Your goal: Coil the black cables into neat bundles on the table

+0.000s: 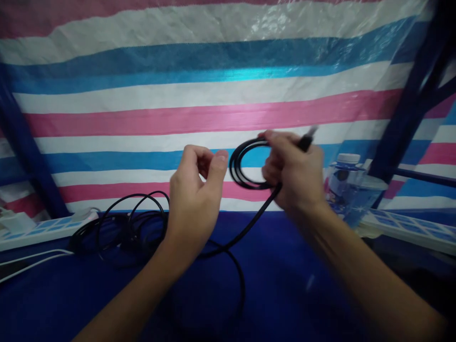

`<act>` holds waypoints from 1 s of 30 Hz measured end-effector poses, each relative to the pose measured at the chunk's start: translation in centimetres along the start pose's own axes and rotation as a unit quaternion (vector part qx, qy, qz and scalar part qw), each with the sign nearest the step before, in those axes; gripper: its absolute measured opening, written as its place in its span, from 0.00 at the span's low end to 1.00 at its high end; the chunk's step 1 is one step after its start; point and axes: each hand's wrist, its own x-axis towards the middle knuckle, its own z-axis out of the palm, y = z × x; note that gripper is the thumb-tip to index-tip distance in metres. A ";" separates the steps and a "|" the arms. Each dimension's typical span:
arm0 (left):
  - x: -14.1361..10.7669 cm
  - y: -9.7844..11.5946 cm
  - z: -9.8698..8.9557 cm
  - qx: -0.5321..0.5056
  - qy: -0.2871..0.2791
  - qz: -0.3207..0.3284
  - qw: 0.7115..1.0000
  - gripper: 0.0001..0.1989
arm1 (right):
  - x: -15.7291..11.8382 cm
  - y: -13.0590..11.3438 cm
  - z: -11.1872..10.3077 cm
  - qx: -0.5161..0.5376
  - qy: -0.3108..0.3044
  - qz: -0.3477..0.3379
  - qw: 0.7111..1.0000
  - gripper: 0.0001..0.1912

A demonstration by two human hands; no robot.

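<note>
Several round loops of a black cable (235, 172) are gripped in my right hand (297, 166), whose fingers are wrapped round them. Above its knuckles pokes the cable's plug (305, 141), the metal tip blurred. From beneath that hand the cable slants down left towards the table. Just left of the loops, my left hand (195, 190) is raised with fingers loosely curled and thumb apart; nothing shows in it, and a small gap separates thumb and loops. Behind the left wrist lies a loose heap of black cable (124, 228), partly hidden by the forearm.
The table (285, 275) has a dark blue top. At the right stand a capped bottle (340, 183) and a clear plastic cup (365, 197). White cables (39, 259) and a white adapter (16, 222) lie left. Behind hangs a striped plastic sheet (199, 109) between blue metal posts (32, 152).
</note>
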 end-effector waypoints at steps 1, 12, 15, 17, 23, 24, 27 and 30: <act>-0.6 0.5 0.0 0.032 -0.049 0.019 0.998 0.14 | 0.6 -0.6 -0.5 0.005 0.034 -0.023 0.999 0.06; -1.4 0.7 2.1 -0.315 -0.221 -0.437 0.813 0.16 | 0.0 -3.1 -0.2 0.044 0.020 -0.051 0.998 0.06; 0.4 0.4 1.0 -0.396 -0.157 -0.434 0.794 0.11 | -1.3 -1.9 0.8 0.076 -0.088 0.066 0.991 0.04; 0.9 0.4 0.4 -0.401 -0.109 -0.421 0.806 0.09 | -1.8 -1.1 1.3 0.076 -0.144 0.123 0.979 0.04; 0.6 0.5 0.7 -0.334 0.001 -0.331 0.882 0.19 | -2.1 0.8 1.7 -0.003 -0.163 0.137 0.977 0.07; 0.5 0.3 0.8 -0.314 0.005 -0.308 0.898 0.19 | -2.1 0.9 1.7 -0.026 -0.157 0.118 0.980 0.07; 0.5 -0.1 0.9 -0.260 -0.003 -0.262 0.929 0.18 | -2.5 1.1 1.7 -0.130 -0.148 0.018 0.980 0.08; 0.7 -0.3 0.7 -0.249 -0.017 -0.252 0.935 0.16 | -3.1 1.5 1.7 -0.278 -0.132 -0.128 0.943 0.07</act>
